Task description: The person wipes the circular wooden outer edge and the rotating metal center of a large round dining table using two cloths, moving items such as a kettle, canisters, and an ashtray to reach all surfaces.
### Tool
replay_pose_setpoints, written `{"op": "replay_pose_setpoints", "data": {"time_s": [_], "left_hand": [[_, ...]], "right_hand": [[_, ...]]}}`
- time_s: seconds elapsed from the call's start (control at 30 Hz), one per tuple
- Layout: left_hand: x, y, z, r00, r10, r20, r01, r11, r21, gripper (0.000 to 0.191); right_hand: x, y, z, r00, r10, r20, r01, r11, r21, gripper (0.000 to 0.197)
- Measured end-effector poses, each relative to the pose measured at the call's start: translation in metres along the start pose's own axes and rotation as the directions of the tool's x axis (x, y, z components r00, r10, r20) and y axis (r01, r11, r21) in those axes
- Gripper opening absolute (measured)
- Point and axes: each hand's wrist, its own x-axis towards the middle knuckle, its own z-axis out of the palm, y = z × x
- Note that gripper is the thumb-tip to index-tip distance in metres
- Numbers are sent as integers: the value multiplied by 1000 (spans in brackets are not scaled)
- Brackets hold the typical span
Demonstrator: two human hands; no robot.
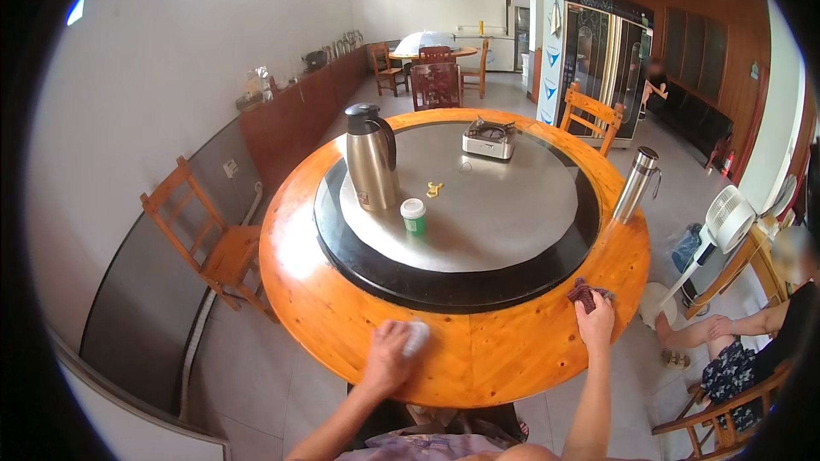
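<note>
A round wooden table (512, 358) stands before me, with a black-rimmed turntable (500, 250) at its middle. My left hand (388, 349) rests near the table's front edge, on a small white thing (416, 337), perhaps a cloth or tissue; both are blurred. Farther right, my right hand (596, 319) grips a dark maroon cloth (583, 296) against the wooden rim. On the turntable stand a steel vacuum jug (371, 163) with a black lid and handle, a green cup (415, 221) with a white lid, a small yellow object (435, 189) and a portable gas stove (489, 139).
A steel vacuum flask (633, 189) stands on the right of the table rim. Wooden chairs flank the table at left (221, 250) and far right (589, 112). A person (743, 346) sits close by on the right, near a white fan (727, 218). Another person sits far back.
</note>
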Motion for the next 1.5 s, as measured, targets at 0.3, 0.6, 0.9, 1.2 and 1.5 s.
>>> {"op": "replay_pose_setpoints", "data": {"time_s": [0.3,0.6,0.9,1.2,1.5], "left_hand": [[-3,61,50,922,318,222,-255,928,-271,42],[30,-2,24,917,278,286,-214,948,-235,45],[38,-189,-11,989,135,58,-131,989,-75,32],[70,-289,-43,968,-216,-129,250,886,391,30],[9,-306,-64,929,-297,-221,354,888,294,28]], "right_hand": [[3,2,-4,999,-43,12,43,999,-14,37],[5,8,-4,1000,-19,13,19,999,35,35],[6,16,13,1000,-4,24,4,1000,-25,36],[6,4,-6,995,47,85,-40,996,-75,32],[3,-3,1,996,79,48,-77,997,-26,35]]}}
